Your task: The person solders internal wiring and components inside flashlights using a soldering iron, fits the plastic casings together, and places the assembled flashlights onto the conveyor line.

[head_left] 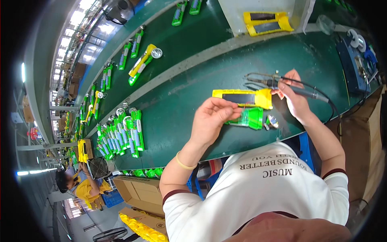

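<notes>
My left hand (pixel 210 119) is closed in a pinch over the near edge of a yellow casing (pixel 263 99) with a dark panel. What its fingertips hold, if anything, is too small to make out. Just below that casing lies a green translucent shell (pixel 254 118), partly covered by my left fingers. My right hand (pixel 296 99) grips a soldering iron (pixel 312 93) with a black cable; its thin metal end points left above the yellow casing. A small round reflector (pixel 273 121) rests on the bench to the right of the green shell.
Clustered green flashlight bodies (pixel 125 131) stand at the left. A belt (pixel 193 36) carries more units. Yellow casings (pixel 268 23) lie at the back. A blue soldering station (pixel 352 64) and wire spool (pixel 357 40) stand right. Cardboard box (pixel 139 193) and co-worker (pixel 82 185) are lower left.
</notes>
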Demonstrator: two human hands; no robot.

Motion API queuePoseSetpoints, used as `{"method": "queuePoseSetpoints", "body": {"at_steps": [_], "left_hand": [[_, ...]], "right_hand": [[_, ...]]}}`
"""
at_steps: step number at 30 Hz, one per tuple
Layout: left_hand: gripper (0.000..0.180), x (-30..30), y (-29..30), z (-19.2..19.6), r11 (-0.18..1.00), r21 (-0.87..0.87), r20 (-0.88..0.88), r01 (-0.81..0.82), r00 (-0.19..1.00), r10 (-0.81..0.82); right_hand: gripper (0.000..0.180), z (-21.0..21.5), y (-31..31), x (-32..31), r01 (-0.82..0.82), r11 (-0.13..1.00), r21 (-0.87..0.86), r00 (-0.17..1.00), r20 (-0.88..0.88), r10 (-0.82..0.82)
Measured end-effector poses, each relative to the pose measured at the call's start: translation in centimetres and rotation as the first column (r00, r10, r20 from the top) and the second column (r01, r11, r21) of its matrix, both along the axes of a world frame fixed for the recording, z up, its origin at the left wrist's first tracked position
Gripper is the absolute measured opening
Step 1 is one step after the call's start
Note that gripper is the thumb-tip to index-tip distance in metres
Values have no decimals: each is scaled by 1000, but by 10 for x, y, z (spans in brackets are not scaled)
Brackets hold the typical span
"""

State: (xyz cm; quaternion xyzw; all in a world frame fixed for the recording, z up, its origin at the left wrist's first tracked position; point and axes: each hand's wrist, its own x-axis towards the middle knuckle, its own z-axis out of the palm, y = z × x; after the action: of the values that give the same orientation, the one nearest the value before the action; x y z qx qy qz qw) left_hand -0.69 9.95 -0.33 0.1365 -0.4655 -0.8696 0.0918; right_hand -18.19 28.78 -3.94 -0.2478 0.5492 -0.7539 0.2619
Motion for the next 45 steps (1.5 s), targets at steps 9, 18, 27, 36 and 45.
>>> {"method": "queuePoseSetpoints", "body": {"at_steps": [9, 18, 27, 36, 45], "left_hand": [[7, -13, -44, -14, 59, -997, -41, -44, 998, 47], [6, -26, -53, 0, -126, -955, 278, 269, 958, -67], [6, -33, -57, 3, -200, -928, 343, 314, 930, -129], [7, -41, -58, 9, -261, -891, 417, 372, 897, -145], [11, -48, -54, 17, -306, -842, 498, 445, 858, -122]], "right_hand": [[27, 17, -25, 41, -36, 987, 157, 998, -53, 45], [22, 0, -26, 42, 9, 946, 325, 894, -427, 138], [25, 10, -33, 41, -71, 919, 387, 953, -247, 177], [20, 5, -8, 26, 24, 997, 75, 998, -55, -19], [25, 1, 10, 8, 222, 974, -39, 973, 79, -218]]}}
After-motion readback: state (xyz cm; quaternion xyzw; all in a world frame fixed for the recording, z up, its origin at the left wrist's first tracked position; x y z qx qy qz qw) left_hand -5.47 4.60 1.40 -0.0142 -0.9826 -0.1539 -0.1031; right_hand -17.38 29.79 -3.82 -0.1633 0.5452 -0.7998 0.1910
